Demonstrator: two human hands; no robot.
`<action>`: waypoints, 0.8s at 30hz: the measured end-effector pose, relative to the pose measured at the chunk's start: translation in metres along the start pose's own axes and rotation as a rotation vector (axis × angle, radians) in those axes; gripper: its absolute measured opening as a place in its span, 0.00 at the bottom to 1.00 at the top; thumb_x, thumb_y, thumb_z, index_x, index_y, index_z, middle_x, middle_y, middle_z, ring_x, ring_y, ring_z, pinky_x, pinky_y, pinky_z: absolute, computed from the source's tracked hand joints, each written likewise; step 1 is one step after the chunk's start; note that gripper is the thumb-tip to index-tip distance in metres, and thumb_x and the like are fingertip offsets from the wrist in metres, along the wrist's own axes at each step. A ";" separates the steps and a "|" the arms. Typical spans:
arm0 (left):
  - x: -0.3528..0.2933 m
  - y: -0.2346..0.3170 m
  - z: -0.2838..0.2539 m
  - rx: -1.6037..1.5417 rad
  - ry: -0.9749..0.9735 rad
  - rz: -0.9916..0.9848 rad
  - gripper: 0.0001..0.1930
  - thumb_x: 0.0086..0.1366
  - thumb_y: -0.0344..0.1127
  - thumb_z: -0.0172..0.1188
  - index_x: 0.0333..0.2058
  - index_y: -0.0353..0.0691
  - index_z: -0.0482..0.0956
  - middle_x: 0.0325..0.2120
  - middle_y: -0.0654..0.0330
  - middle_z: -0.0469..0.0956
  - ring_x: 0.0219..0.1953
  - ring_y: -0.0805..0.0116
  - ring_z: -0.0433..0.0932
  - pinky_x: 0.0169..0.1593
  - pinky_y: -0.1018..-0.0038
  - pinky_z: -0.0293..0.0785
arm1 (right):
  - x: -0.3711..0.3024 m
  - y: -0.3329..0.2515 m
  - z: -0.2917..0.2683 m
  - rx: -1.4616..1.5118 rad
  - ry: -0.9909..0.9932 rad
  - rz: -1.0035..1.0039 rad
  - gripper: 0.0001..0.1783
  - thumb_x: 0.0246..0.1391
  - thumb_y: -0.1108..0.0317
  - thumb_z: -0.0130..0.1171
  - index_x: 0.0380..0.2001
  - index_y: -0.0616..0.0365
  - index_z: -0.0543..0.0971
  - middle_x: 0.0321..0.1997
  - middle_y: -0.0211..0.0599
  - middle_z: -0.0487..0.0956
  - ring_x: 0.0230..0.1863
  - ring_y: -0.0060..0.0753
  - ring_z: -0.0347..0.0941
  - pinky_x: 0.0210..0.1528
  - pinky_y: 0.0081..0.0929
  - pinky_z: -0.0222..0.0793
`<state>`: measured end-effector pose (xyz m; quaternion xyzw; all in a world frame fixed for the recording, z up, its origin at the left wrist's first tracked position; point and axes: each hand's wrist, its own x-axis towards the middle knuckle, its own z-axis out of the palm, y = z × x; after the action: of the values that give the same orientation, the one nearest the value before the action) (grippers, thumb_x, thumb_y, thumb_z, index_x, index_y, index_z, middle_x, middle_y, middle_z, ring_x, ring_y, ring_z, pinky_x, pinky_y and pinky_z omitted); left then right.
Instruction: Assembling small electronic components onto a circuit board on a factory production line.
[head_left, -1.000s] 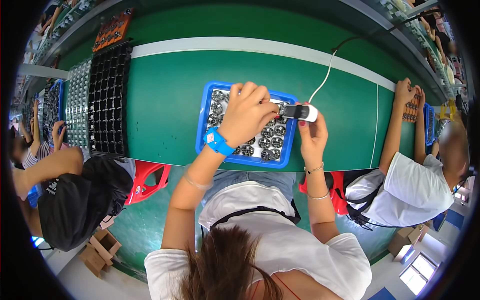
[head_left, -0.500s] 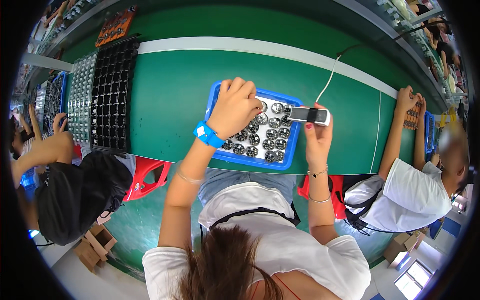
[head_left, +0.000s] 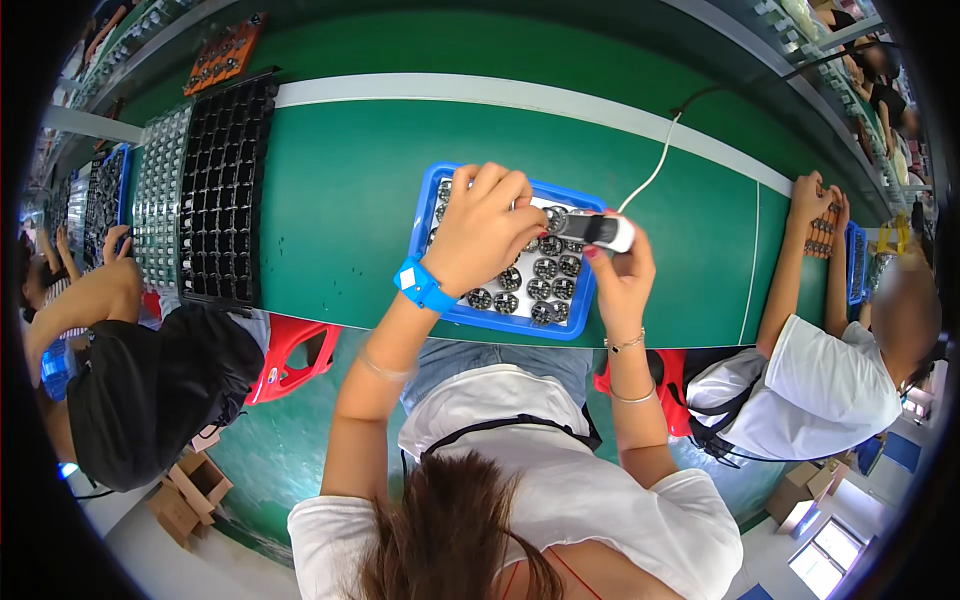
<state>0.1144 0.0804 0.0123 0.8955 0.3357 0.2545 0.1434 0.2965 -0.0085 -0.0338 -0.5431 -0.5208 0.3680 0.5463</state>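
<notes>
A blue tray (head_left: 582, 312) with a white bottom lies on the green table, and several small round black-and-silver parts (head_left: 545, 268) sit in rows in it. My left hand (head_left: 488, 222), with a blue band at the wrist, is over the tray's left half, its thumb and fingers pinched on a small round part (head_left: 556, 217). From the right, my right hand (head_left: 624, 275) grips a white-and-grey hand-held device (head_left: 612, 234) with a black band and a white cable. The device's far end is against or very close to the part; contact is blurred.
A black compartment tray (head_left: 225, 200) and a clear one (head_left: 163, 190) lie at the left. An orange board (head_left: 225, 55) is at the back left. The white cable (head_left: 655, 170) runs toward the back. At right, a co-worker's hands (head_left: 825, 200) hold another orange board.
The device has moved left and tilted, bringing its end to the part in my left hand. My left hand has shifted slightly right and down.
</notes>
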 end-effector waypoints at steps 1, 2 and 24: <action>0.000 -0.002 0.001 0.050 -0.017 0.012 0.07 0.46 0.35 0.67 0.26 0.48 0.81 0.27 0.67 0.66 0.37 0.66 0.67 0.46 0.66 0.59 | -0.001 -0.001 0.003 0.193 0.157 0.072 0.23 0.49 0.75 0.62 0.49 0.64 0.70 0.48 0.37 0.74 0.50 0.30 0.69 0.56 0.27 0.62; -0.001 -0.006 0.004 0.052 -0.015 0.009 0.07 0.46 0.35 0.67 0.26 0.48 0.81 0.27 0.67 0.66 0.37 0.66 0.67 0.46 0.66 0.59 | -0.002 -0.002 0.004 0.386 0.314 0.145 0.24 0.52 0.72 0.62 0.51 0.64 0.68 0.49 0.37 0.74 0.51 0.30 0.69 0.57 0.28 0.61; -0.017 0.003 -0.002 -0.120 -0.037 0.074 0.07 0.45 0.36 0.68 0.26 0.49 0.80 0.27 0.67 0.64 0.35 0.66 0.65 0.41 0.68 0.57 | -0.015 -0.013 0.005 -0.049 0.026 0.034 0.25 0.35 0.81 0.62 0.44 0.59 0.77 0.43 0.38 0.78 0.46 0.36 0.71 0.51 0.27 0.64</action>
<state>0.1036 0.0670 0.0094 0.9017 0.2837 0.2626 0.1935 0.2866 -0.0236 -0.0245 -0.5698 -0.5130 0.3573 0.5333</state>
